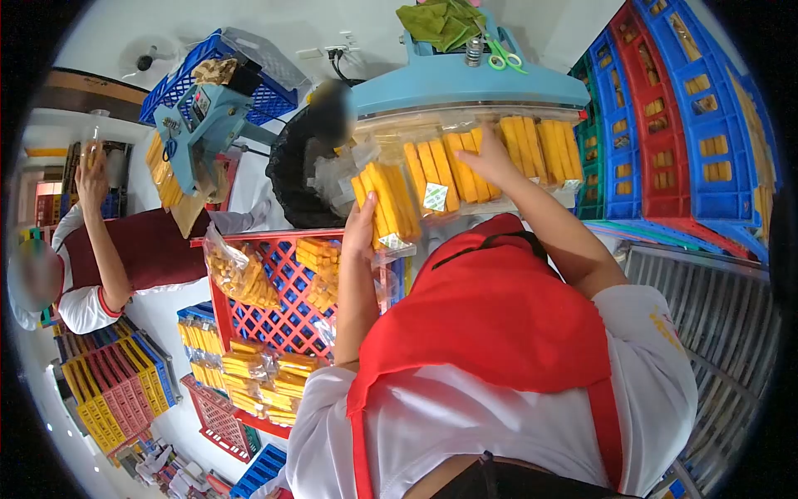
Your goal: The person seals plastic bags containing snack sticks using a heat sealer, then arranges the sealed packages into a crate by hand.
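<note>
My left hand (pixel 360 228) is closed on a clear plastic pack of yellow sticks (pixel 384 200), with a small white and green label at its lower end. My right hand (pixel 489 160) rests on a row of similar packs, its fingers stretched over a pack (pixel 467 179). Beside it lie another labelled pack (pixel 432 170) and a further pack (pixel 522 148) on the right. The row lies along the front of a long light-blue bag sealer (pixel 465 88). How firmly the right fingers touch the pack is partly hidden.
Green-handled scissors (pixel 504 56) and a green cloth (pixel 440 23) lie on the sealer. A black-lined bin (pixel 295 179) stands at left, above a red crate (pixel 274 264) with bagged sticks. Stacked crates (pixel 652 125) rise at right. A co-worker (pixel 125 249) stands far left.
</note>
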`<state>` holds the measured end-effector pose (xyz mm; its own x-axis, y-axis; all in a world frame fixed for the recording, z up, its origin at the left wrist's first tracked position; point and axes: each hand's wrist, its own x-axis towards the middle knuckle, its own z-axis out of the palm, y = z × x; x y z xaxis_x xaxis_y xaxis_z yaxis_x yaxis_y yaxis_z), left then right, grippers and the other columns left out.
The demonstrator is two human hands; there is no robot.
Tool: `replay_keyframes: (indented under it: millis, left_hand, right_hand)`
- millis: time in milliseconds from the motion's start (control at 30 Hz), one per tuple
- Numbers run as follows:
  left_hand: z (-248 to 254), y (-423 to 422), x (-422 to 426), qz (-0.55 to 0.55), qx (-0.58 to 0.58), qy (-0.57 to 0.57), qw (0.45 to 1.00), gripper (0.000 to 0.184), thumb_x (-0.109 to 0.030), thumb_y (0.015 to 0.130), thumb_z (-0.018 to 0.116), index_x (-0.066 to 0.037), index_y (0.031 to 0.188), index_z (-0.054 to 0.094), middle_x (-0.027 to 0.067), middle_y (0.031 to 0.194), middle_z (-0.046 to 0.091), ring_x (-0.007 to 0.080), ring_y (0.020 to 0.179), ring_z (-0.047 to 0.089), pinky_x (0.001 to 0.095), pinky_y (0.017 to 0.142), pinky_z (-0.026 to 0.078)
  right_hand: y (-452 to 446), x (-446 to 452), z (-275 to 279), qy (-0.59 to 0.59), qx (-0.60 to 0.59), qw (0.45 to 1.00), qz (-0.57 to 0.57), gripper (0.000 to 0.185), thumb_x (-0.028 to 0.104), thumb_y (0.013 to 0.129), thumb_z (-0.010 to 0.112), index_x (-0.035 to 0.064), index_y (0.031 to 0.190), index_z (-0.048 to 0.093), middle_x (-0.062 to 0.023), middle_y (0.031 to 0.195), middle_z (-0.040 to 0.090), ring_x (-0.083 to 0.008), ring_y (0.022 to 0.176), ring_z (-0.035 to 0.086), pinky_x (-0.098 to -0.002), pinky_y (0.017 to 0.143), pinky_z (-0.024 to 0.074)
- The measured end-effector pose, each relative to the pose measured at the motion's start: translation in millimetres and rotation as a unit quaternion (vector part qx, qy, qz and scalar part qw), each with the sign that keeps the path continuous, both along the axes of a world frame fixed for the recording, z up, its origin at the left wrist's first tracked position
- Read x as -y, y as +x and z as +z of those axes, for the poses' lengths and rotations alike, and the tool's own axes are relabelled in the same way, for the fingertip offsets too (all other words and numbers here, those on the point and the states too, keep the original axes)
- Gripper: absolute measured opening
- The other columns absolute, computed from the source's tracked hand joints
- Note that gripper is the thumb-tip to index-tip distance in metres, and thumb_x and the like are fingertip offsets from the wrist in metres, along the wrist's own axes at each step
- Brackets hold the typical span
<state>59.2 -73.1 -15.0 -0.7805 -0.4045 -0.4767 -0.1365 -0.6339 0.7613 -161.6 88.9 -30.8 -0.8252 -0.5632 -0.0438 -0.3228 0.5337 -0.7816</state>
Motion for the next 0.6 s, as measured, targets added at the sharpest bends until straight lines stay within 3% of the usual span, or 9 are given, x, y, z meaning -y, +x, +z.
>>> replay_keyframes:
  millis: [67,100,167,200,267,367,600]
  left_hand:
    - [4,-1,-1,0.004,-0.003,0.002,1.000,0.043,-0.032,0.087,0.046,0.000,0.116,0.039,0.0106,0.103,0.054,0.0201,0.090,0.056,0.0320,0.074,0.047]
    - [12,-3,-3,0.011,-0.005,-0.006,1.000,0.043,-0.032,0.087,0.046,0.000,0.116,0.039,0.0107,0.103,0.054,0.0200,0.089,0.057,0.0316,0.074,0.047]
    - [16,-6,-4,0.013,-0.007,-0.013,1.000,0.043,-0.032,0.087,0.046,0.000,0.115,0.039,0.0108,0.103,0.054,0.0199,0.089,0.057,0.0313,0.074,0.047]
    - [15,-9,-3,0.014,-0.010,-0.013,1.000,0.043,-0.032,0.087,0.046,0.000,0.115,0.039,0.0108,0.103,0.054,0.0199,0.089,0.057,0.0314,0.074,0.047]
    - [15,-16,-3,0.007,-0.015,-0.014,1.000,0.043,-0.032,0.087,0.046,0.000,0.115,0.039,0.0109,0.103,0.054,0.0200,0.089,0.057,0.0316,0.074,0.047]
    - [19,-26,-5,-0.013,-0.017,-0.037,0.999,0.045,-0.033,0.087,0.045,-0.002,0.118,0.038,0.0112,0.105,0.055,0.0224,0.090,0.057,0.0342,0.076,0.048]
    - [38,-41,-17,-0.021,-0.013,-0.044,0.999,0.042,-0.029,0.086,0.048,0.000,0.116,0.039,0.0102,0.103,0.054,0.0192,0.088,0.056,0.0322,0.073,0.047]
  right_hand:
    - [9,-12,34,0.063,-0.119,0.991,0.019,0.075,0.028,0.071,0.062,-0.0044,0.128,0.024,-0.0254,0.126,0.035,-0.0364,0.118,0.033,-0.0382,0.097,0.0279]
    - [4,-18,41,0.064,-0.117,0.991,0.019,0.075,0.028,0.071,0.062,-0.0044,0.128,0.024,-0.0254,0.126,0.035,-0.0364,0.118,0.033,-0.0382,0.097,0.0279]
    - [-7,-37,47,0.142,-0.259,0.955,0.002,0.068,0.027,0.074,0.058,-0.0016,0.128,0.026,-0.0251,0.128,0.031,-0.0377,0.117,0.032,-0.0402,0.097,0.0278]
    - [-11,-42,42,0.143,-0.259,0.955,-0.004,0.068,0.027,0.074,0.058,-0.0016,0.128,0.026,-0.0251,0.128,0.031,-0.0377,0.117,0.032,-0.0402,0.097,0.0278]
    - [-15,-50,27,0.306,-0.244,0.920,-0.030,0.065,0.028,0.077,0.053,-0.0002,0.128,0.025,-0.0217,0.131,0.026,-0.0372,0.118,0.030,-0.0418,0.097,0.0277]
    - [-7,-51,25,0.254,-0.215,0.943,-0.033,0.065,0.027,0.075,0.054,0.0026,0.129,0.026,-0.0210,0.133,0.023,-0.0396,0.115,0.031,-0.0435,0.095,0.0300]
    - [-13,-56,41,0.225,-0.140,0.964,-0.020,0.070,0.024,0.070,0.060,0.0066,0.129,0.027,-0.0221,0.132,0.022,-0.0415,0.113,0.035,-0.0441,0.090,0.0353]
